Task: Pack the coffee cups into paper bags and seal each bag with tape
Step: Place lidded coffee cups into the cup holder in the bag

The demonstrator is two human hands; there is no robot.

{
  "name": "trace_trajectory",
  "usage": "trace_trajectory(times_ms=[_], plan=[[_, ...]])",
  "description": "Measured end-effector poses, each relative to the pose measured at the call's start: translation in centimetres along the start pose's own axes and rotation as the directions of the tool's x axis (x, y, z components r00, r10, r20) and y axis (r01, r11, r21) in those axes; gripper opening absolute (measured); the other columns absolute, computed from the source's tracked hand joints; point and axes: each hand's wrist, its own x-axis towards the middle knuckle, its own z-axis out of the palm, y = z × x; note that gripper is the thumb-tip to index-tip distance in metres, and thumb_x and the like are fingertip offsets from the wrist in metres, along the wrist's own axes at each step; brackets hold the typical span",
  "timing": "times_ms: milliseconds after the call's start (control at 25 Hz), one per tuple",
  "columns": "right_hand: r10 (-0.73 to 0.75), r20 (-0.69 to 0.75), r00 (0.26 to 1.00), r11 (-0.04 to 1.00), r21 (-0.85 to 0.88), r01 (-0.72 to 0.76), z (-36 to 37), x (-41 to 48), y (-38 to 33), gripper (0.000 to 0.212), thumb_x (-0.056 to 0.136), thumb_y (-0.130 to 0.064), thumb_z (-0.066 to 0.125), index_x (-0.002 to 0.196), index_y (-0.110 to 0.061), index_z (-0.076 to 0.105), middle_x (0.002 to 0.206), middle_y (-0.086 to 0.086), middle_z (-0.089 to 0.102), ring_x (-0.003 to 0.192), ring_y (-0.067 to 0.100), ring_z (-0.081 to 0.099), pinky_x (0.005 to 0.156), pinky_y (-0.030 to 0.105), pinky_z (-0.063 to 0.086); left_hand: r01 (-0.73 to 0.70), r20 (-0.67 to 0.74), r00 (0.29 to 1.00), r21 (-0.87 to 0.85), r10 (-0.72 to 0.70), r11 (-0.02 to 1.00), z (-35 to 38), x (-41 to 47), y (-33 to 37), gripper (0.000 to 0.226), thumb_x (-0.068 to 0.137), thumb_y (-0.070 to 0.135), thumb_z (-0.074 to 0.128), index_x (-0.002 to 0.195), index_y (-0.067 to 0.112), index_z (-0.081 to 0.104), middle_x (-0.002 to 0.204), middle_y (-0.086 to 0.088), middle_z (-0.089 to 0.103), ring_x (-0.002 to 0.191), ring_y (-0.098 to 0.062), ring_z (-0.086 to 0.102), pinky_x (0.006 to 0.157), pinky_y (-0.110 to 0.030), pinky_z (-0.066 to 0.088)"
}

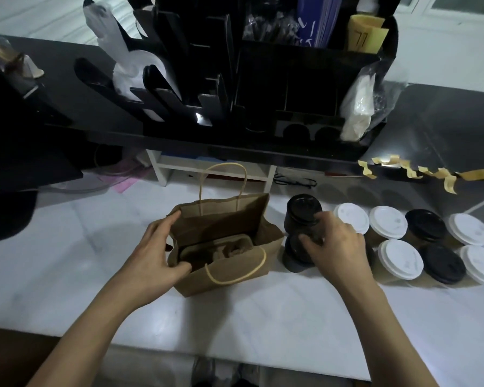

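Observation:
An open brown paper bag with twine handles stands on the white counter, a pulp cup carrier in its bottom. My left hand holds the bag's left edge, fingers curled over the rim. My right hand grips a black-lidded cup, lifted and tilted just right of the bag. Below it stands another black-lidded cup, partly hidden by my fingers. Several more cups with white lids and black lids stand in two rows to the right.
A black organiser with lids, sleeves and bags sits on the raised ledge behind. Several strips of tan tape hang from the ledge edge at the right. The white counter runs toward me.

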Motion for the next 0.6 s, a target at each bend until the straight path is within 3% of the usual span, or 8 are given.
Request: trace_trajectory(times_ms=[240, 360, 600], plan=[[0.085, 0.065, 0.994, 0.985, -0.158, -0.074, 3.4, 0.1, 0.7, 0.088, 0.073, -0.067, 0.072, 0.136, -0.014, 0.043, 0.136, 0.009, 0.053, 0.134, 0.032, 0.045, 0.118, 0.049, 0.023, -0.013, 0.001, 1.000, -0.016, 0.013, 1.000, 0.0, 0.1, -0.5, 0.094, 0.085, 0.025, 0.073, 0.155, 0.046, 0.013, 0.150, 0.021, 0.022, 0.115, -0.008, 0.047, 0.088, -0.027, 0.043], [0.088, 0.081, 0.993, 0.978, -0.198, -0.071, 4.8, 0.5, 1.0, 0.093, 0.070, -0.072, 0.070, 0.139, -0.016, 0.042, 0.135, 0.011, 0.054, 0.135, 0.033, 0.045, 0.123, 0.054, 0.014, -0.026, -0.009, 1.000, -0.029, 0.026, 0.999, 0.1, 0.0, -0.7, 0.093, 0.084, 0.025, 0.072, 0.154, 0.046, 0.014, 0.150, 0.022, 0.022, 0.116, -0.009, 0.050, 0.088, -0.026, 0.045], [0.087, 0.113, 0.990, 0.976, -0.208, -0.062, 5.1, 0.4, 1.1, 0.095, 0.074, -0.073, 0.067, 0.146, -0.019, 0.039, 0.134, 0.011, 0.055, 0.134, 0.033, 0.047, 0.124, 0.054, 0.009, -0.040, -0.012, 0.999, -0.043, 0.039, 0.998, 0.2, 0.1, -1.1, 0.095, 0.083, 0.027, 0.072, 0.153, 0.052, 0.012, 0.148, 0.026, 0.021, 0.116, -0.010, 0.051, 0.089, -0.028, 0.046]])
